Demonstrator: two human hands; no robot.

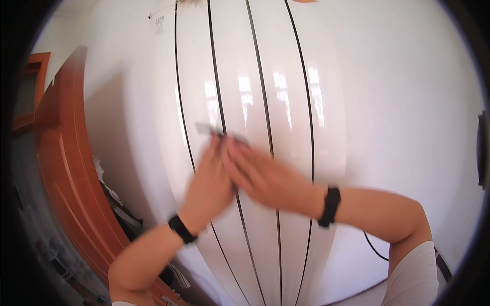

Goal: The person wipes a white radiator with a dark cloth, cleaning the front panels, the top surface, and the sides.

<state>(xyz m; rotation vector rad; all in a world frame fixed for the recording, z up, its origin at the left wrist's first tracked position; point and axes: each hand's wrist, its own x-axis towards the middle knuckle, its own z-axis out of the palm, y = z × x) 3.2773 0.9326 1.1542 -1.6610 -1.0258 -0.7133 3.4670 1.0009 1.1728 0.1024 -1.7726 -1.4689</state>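
A tall, glossy white cabinet [291, 126] with dark vertical seams stands before me. My left hand [210, 183] and my right hand [268, 179] meet in front of its panels, fingers pointing up and pressed close together. Between the fingertips is a small, blurred grey and dark object [206, 128]; its kind cannot be made out. Both hands appear to grip it, though the fingers partly hide it. Each wrist wears a black band.
A reddish-brown wooden door [63, 153] stands at the left, with dark and white cloth items [118, 206] behind its edge. White wall [398, 95] lies to the right. A black cable [373, 246] hangs low near my right elbow.
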